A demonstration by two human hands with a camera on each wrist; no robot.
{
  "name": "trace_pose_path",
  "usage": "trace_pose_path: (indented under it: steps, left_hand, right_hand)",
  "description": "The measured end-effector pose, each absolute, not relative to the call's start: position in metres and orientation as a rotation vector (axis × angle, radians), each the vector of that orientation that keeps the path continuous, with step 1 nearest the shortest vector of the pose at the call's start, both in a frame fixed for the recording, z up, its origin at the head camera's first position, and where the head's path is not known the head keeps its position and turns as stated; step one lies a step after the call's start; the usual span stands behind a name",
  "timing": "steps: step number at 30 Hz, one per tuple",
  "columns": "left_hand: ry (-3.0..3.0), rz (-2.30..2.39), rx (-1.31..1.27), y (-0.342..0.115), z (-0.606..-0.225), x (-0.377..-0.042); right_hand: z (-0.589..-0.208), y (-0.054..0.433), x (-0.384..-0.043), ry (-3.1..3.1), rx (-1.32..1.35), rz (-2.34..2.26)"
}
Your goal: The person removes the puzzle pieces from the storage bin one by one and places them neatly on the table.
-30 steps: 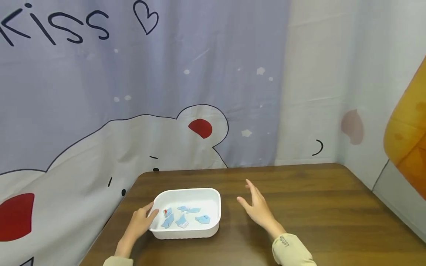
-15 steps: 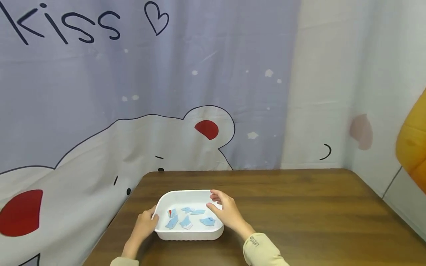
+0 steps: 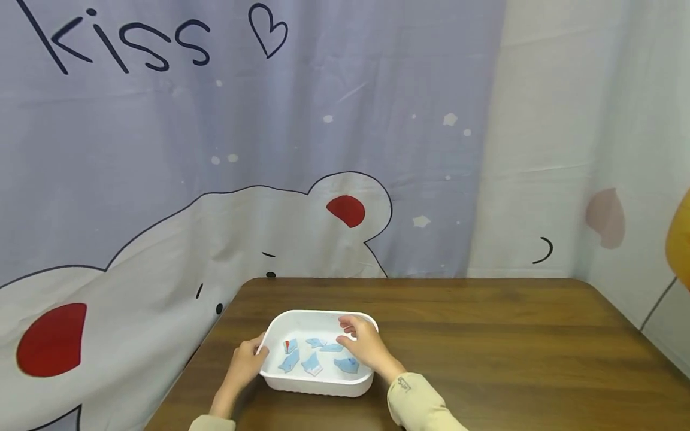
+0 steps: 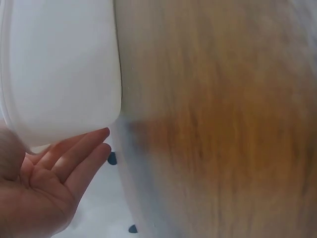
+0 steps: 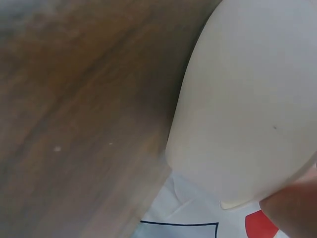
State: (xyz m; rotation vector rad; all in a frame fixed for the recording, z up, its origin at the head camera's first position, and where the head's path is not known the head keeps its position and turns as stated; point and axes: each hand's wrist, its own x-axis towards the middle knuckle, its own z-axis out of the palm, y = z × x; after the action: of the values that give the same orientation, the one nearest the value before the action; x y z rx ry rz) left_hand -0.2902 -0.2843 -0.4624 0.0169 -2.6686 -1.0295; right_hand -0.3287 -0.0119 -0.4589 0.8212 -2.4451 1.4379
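A white plastic basin [image 3: 318, 386] stands on the wooden table with several light-blue puzzle-like pieces [image 3: 312, 362] lying flat inside; one piece [image 3: 290, 345] carries a red mark. My left hand [image 3: 245, 362] holds the basin's left rim, thumb over the edge and fingers along the outside. In the left wrist view those fingers of the left hand [image 4: 59, 183] reach past the basin's wall [image 4: 59, 74]. Above the basin's right side is my right hand [image 3: 366, 344], fingers loosely bent and nothing visible in them. The right wrist view shows the basin's outer wall [image 5: 242, 109] and only a bit of the hand.
The brown wooden table [image 3: 485, 353] extends to the right of the basin. Behind it hangs a printed curtain [image 3: 420, 149] with a white cartoon figure and the word "kiss". A yellow shape [image 3: 679, 239] shows at the right edge.
My right hand has come left from beside the basin to over its right side. The left hand keeps to the left rim. The head view has shifted, moving the scene rightward.
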Motion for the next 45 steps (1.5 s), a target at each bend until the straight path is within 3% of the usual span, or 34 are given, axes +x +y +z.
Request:
trace_pose_path:
  steps: [27,45]
  left_hand:
    - [-2.680,-0.981,0.034,-0.284,-0.467,-0.290]
    - [-2.657,-0.990,0.017,-0.281,-0.464,-0.288]
  right_hand:
    - [-0.454,-0.027,-0.324,-3.071,0.737,0.779]
    - [-0.450,-0.024,-0.322,-3.130,0.688,0.876]
